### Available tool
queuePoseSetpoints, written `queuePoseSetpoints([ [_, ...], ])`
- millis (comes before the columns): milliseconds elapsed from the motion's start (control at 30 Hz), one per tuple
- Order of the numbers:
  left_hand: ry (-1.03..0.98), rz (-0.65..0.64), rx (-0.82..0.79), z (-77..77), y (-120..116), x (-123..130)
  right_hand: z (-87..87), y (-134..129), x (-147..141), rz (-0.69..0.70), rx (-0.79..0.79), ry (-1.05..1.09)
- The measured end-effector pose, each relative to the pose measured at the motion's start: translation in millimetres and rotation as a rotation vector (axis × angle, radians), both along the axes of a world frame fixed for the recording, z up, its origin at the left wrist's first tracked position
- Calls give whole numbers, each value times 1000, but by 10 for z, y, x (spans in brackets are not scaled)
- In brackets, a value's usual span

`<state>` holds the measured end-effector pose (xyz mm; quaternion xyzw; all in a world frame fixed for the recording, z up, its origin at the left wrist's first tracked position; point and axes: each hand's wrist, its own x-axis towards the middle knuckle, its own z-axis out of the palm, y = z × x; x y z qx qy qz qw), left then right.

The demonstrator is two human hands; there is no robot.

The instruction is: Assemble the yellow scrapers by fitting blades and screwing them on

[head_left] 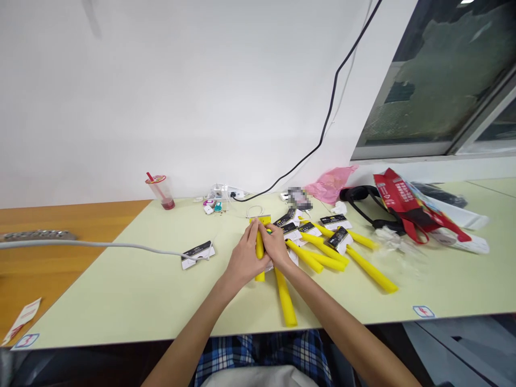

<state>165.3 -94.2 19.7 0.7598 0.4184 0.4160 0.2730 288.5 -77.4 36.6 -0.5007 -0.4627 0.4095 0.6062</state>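
Observation:
My left hand (pixel 245 255) is closed around a yellow tube-shaped piece (pixel 260 276) with a flat yellow end at the top; its exact kind is hard to make out. My right hand (pixel 276 245) presses in against the same piece from the right, fingers bent, with a small spot of green showing between the hands. Just below them lies a long yellow tube (pixel 286 301). To the right is a loose pile of yellow tubes (pixel 322 245) with black-and-white cards (pixel 338 239) at their upper ends. One black-and-white card (pixel 199 253) lies apart on the left.
A plastic cup (pixel 161 191) with a red straw stands by the wall. A power strip (pixel 226 192), a pink bag (pixel 332 181), black headphones (pixel 368 207) and a red bag (pixel 407 204) line the back. A grey cable (pixel 121 245) crosses the table (pixel 133 306) from the left.

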Motion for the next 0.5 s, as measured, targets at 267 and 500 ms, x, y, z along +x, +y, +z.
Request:
queuePoseSetpoints([
  [267, -351, -179, -284, 210, 210, -305, 221, 267, -86, 153, 186, -286],
  [500, -628, -195, -409, 205, 431, -493, 397, 581, -208, 414, 26, -332],
])
